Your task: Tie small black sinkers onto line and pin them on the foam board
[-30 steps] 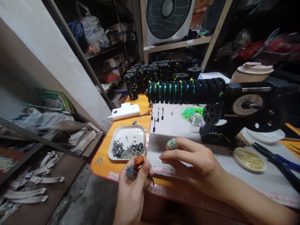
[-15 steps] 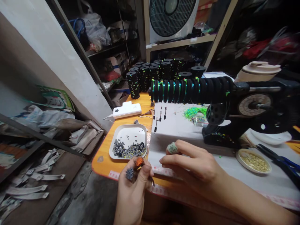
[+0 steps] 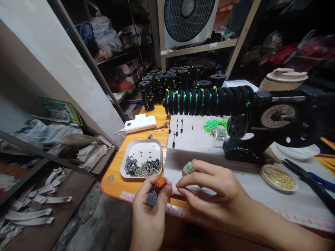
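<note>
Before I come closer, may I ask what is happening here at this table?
A person is working with bare hands. The left hand holds an orange bundle and a grey-blue bundle. The right hand is close by, with a green bundle at its fingers. The tray of small dark pieces lies just beyond the left hand.

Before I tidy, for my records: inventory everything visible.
Fan: one, white, back
Shelf clutter: uncountable, mixed, behind
Spools: many, black, back
Machine: one, black, right
Cup: one, beige, behind machine
Tray: one, white, left, holding grey pieces
Block: one, white, behind tray
Parts: several, black, centre
Strands: one bunch, green, beside machine
Dish: one, white, right, holding yellowish grains
Tools: unclear, blue, black, right edge
Strips: several, whitish, lower left
Bundles: three (orange, bluish, green), handheld
Left hand: one, lower centre
Right hand: one, centre right
</note>
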